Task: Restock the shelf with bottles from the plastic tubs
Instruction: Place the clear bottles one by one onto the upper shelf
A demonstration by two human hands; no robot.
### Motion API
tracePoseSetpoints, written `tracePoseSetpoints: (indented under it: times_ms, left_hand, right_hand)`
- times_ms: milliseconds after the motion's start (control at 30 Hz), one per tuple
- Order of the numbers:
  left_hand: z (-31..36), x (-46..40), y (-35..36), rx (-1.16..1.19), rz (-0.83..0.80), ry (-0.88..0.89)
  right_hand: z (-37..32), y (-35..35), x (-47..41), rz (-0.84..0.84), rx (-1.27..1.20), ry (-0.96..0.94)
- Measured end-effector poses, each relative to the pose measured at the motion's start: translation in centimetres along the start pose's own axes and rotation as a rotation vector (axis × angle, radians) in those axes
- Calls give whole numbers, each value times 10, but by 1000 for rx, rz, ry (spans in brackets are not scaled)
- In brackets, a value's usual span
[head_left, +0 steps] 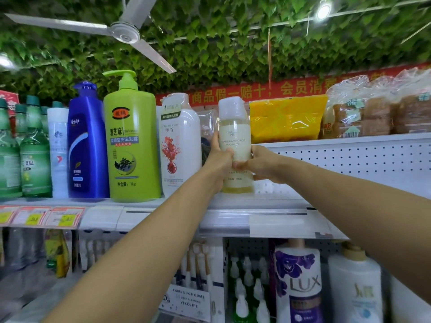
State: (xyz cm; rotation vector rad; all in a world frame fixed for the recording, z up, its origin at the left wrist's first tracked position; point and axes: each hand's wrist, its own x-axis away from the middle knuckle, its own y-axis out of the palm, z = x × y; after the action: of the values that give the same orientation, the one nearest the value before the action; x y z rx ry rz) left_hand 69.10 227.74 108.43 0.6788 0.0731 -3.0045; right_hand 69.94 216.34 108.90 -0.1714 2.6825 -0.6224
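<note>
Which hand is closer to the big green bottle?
Left. The left hand holds the pale yellow bottle on the side toward the green bottle; the right hand holds its far side.

ceiling fan [121, 31] against leaf-covered ceiling [233, 43], spotlight [323, 11] top right. red banner [256, 92] behind; yellow bag [286, 117] beside bagged bread [377, 110] on the higher ledge.

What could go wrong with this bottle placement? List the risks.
1. The pale yellow bottle stands close beside the white bottle; nudging it left might topple that one into the green pump bottle.
2. The left hand and right hand grip it low, so the tall bottle could tip when released.
3. It sits near the shelf front and could slide off.
</note>
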Motion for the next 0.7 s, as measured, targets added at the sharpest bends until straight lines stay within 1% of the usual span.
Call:
tracePoseSetpoints:
  times_ms: [200,267,367,467,500,633,700]
  left_hand:
    - [8,14,2,50,-2,-29]
    - [9,19,0,60,-24,-57]
    - [9,31,-4,67,-74,-100]
    - [8,47,-6,127,-81,-89]
    - [8,54,-6,162,-71,-79]
    - [10,97,-2,341,10,-6]
    - [9,126,3,416,43,2]
  right_hand:
    - [-5,2,17,53,136,25]
    - [-5,-2,25,55,186,32]
    - [-4,-9,40,119,267,1]
    - [-3,-12,58,224,272,-87]
    - [-3,-14,63,236,267,-108]
    - [1,-21,99,355,271,-229]
    - [7,-25,119,416,283,-305]
